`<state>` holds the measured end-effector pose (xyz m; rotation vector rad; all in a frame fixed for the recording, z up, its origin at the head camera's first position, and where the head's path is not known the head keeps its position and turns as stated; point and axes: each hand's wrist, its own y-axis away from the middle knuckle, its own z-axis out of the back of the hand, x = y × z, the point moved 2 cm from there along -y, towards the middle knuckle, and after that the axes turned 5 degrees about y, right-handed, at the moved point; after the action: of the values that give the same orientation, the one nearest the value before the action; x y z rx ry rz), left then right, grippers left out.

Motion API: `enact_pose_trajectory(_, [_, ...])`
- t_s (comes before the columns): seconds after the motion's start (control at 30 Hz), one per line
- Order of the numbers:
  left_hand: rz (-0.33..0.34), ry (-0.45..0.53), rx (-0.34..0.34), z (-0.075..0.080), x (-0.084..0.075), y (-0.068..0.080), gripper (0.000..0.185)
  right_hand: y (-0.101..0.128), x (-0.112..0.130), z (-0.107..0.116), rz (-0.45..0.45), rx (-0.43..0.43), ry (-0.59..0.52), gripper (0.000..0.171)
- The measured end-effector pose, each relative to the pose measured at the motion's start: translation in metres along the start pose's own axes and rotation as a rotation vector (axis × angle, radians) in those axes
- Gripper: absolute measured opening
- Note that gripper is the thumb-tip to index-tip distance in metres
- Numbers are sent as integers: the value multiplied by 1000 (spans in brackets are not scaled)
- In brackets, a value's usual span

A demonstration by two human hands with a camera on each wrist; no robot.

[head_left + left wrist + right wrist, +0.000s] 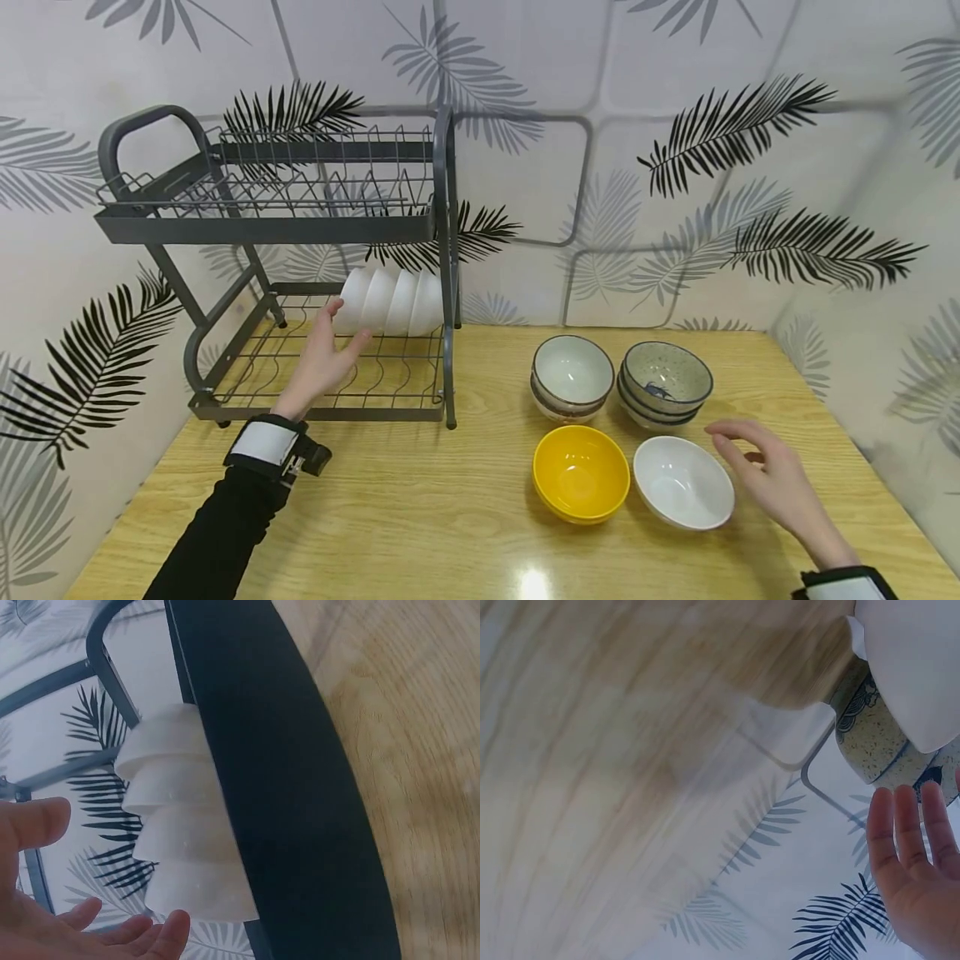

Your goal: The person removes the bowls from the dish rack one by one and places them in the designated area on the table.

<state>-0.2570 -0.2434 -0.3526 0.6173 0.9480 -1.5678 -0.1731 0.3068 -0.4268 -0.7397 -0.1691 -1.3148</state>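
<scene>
Several white bowls (397,304) stand on edge in a row on the lower tier of a dark grey dish rack. My left hand (326,358) is beside the leftmost of them, thumb and fingers spread; in the left wrist view its fingers are extended near the white bowls (187,825) and hold nothing. My right hand (768,475) hovers just right of a white bowl (684,483) on the table, fingers loosely bent and holding nothing. Left of that bowl sits a yellow bowl (581,475). The right wrist view shows the right hand (919,870) near speckled bowls (877,742).
The two-tier dish rack (262,229) stands on the left of the wooden table (420,517). Behind the yellow and white bowls are a stack of pale, brown-rimmed bowls (572,371) and a stack of speckled, blue-rimmed bowls (667,375). A leaf-patterned wall (517,275) rises behind.
</scene>
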Motion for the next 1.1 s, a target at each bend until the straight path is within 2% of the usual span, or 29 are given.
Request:
enact_pose_trajectory(0.23, [64,26,9,3,9,-16,75,3,6,-2,33,-113,-59,14])
enact_pose_trajectory(0.43, [129,65,26,4,16,-28,74,4,19,-5,143,-228,-151,22])
enact_pose_trajectory(0.57, [152,88,31,5,18,-35,71,4,28,-6,201,-277,-164,24])
enact_pose_trajectory(0.8, [197,152,54,5,22,-46,65,4,39,-9,283,-281,-136,29])
enact_pose_trajectory(1.1, [254,111,52,7,26,-58,55,5,47,-12,317,-277,-108,31])
